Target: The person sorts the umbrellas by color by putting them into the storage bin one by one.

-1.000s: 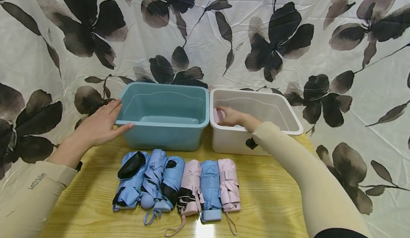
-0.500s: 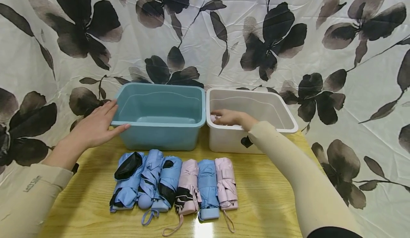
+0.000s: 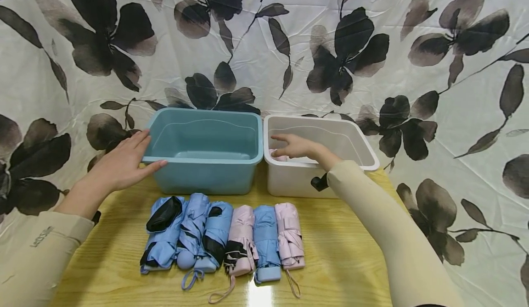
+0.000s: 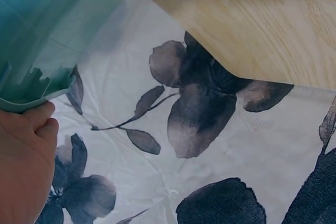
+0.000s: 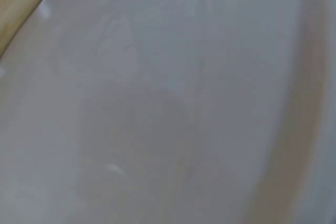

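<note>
In a white bin [image 3: 289, 183], right hand [image 3: 295, 147] — fingers parted, left hand [image 3: 117, 167] straight-fingered on teal bin [image 3: 206, 178], umbrellas [image 3: 242, 224] in front

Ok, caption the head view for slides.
Left hand on teal bin, right hand inside white bin, six folded umbrellas in front.

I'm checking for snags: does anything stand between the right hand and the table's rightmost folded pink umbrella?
Yes: the white plastic bin, its front wall between them. The right hand reaches into it; the pink umbrella lies outside, in front.
</note>
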A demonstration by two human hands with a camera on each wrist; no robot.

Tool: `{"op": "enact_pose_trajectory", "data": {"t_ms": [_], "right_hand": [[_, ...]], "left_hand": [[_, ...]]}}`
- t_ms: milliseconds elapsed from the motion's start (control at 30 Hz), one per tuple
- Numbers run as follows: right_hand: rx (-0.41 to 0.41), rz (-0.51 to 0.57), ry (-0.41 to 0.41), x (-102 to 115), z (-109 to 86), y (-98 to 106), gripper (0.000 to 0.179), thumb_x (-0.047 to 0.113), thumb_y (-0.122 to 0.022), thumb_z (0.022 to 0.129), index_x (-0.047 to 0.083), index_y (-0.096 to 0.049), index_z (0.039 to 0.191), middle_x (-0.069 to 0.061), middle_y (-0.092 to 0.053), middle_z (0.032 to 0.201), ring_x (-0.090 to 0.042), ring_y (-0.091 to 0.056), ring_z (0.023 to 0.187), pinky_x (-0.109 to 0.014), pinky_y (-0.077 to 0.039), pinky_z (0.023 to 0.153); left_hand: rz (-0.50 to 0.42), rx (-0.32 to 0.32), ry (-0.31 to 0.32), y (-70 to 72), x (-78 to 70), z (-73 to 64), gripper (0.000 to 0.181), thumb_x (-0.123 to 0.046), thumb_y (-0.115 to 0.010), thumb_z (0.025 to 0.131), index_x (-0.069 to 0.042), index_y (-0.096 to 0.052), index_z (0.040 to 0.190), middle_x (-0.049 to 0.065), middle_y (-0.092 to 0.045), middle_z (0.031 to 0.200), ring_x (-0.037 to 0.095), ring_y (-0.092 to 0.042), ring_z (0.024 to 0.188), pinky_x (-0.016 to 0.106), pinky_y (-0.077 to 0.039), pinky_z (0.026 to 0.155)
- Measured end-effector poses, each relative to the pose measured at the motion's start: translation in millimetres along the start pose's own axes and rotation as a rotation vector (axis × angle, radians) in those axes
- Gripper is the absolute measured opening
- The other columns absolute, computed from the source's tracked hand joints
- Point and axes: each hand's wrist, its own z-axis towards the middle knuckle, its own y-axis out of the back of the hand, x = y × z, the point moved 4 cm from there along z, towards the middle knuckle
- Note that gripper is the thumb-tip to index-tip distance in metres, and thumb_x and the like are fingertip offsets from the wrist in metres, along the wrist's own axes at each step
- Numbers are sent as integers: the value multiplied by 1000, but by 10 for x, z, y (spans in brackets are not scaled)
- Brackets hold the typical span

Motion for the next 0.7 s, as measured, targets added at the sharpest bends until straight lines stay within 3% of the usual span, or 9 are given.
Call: {"op": "enact_pose_trajectory", "data": {"t_ms": [133,233,367,567,700], "right_hand": [[-85,32,49,60,-177,89,74,27,-69,99,11,-36,163,-12,-41,164,-32,-68,105,-44,-55,96],[-141,104,68,91,-334,127,71,25,-69,100,13,-38,163,-12,-44,162,-31,-66,120,-45,-52,104],[-205,221,108,128,-561,135,67,25,-69,101,15,-40,162,-11,-39,165,-35,-53,140,-51,-45,114],[-320,339,224,124,-972,51,61,17,-68,102,13,-45,159,-8,-40,165,-35,-51,142,-53,-46,112],[-398,417,297,85,-1233,-55,58,8,-66,102,9,-47,157,-9,-45,162,-33,-53,140,-41,-52,107]], "left_hand": [[-2,-7,-9,1,12,8,100,-62,-51,104,18,-21,157,35,-12,167,54,-14,153,65,-15,124],[0,-13,-15,-6,17,5,100,-61,-50,104,18,-22,156,36,-13,167,55,-16,153,66,-16,123],[-3,-16,-6,-11,13,-6,100,-62,-52,103,18,-23,156,35,-14,167,55,-17,152,66,-17,123],[-9,-14,-1,-22,18,-9,101,-62,-52,103,18,-22,156,35,-13,167,55,-17,152,67,-17,122],[-1,-20,-10,-21,22,3,101,-62,-52,103,18,-22,156,35,-13,167,55,-17,152,67,-17,122]]}}
